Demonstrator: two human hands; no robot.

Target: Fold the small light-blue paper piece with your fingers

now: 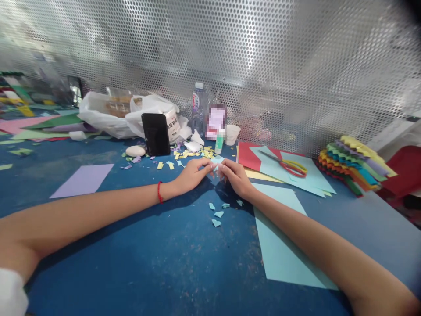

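Note:
My left hand and my right hand meet above the blue table, fingertips almost touching. Both pinch a small piece of light blue paper that shows between and behind the fingers; its full shape is hidden. Below them, several torn light blue paper scraps lie on the tabletop. Under my right forearm rests a light blue sheet. Just behind the hands are yellow paper bits and a glue stick standing upright.
Scissors lie on colored sheets at right, near a stack of folded colored paper. A dark phone stands before a white plastic bag. Further back are a bottle, a paper cup and a perforated metal panel.

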